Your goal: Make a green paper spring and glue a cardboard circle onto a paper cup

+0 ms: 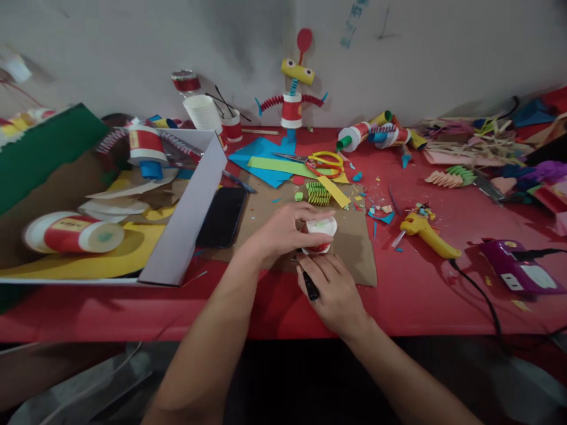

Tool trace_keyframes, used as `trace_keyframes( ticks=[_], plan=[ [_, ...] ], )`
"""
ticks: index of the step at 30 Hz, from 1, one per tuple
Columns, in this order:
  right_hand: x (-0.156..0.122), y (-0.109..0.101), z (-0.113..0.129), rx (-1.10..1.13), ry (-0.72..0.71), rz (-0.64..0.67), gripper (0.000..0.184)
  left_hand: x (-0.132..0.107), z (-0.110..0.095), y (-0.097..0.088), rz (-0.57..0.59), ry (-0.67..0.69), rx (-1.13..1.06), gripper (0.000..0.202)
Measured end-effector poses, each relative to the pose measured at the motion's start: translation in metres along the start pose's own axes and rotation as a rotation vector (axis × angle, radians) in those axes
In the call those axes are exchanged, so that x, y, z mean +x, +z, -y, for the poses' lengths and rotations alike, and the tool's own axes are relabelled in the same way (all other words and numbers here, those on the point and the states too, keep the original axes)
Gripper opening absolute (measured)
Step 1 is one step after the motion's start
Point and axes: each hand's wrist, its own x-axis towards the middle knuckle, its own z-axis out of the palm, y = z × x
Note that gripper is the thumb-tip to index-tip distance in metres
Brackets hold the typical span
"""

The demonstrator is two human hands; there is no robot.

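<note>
My left hand (286,227) is closed around a red-and-white paper cup (322,229), its fingers and thumb on either side of the white end, which has a pale green mark. Just below, my right hand (330,289) grips a slim black-handled tool (310,287). The tool's tip is close to the cup's lower side; I cannot tell whether it touches, and its exact kind is hidden by my fingers. Both hands are over a brown cardboard sheet (354,254). Beyond the cup lies a green folded paper spring (318,193) beside a yellow paper strip (335,192).
Scissors (325,159) rest on blue and green paper behind. At right are a yellow glue gun (425,235) and a purple power strip (520,268), both corded. A black phone (222,217) and an open box (186,218) stand left. A paper-cup figure (292,111) stands at the wall.
</note>
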Motion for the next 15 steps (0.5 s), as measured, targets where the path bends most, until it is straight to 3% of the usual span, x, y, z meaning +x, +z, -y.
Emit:
trace_keyframes(
  ticks=[6, 11, 15],
  plan=[
    [-0.007, -0.020, -0.001, 0.129, 0.048, -0.078, 0.018, 0.001, 0.000, 0.000, 0.015, 0.031, -0.013, 0.041],
    [-0.012, -0.045, -0.020, 0.192, 0.226, -0.071, 0.010, 0.002, 0.001, -0.001, 0.014, 0.045, 0.025, 0.041],
    [0.003, -0.064, -0.044, 0.167, 0.407, -0.227, 0.010, 0.002, 0.006, -0.002, 0.025, 0.061, 0.105, 0.042]
  ],
)
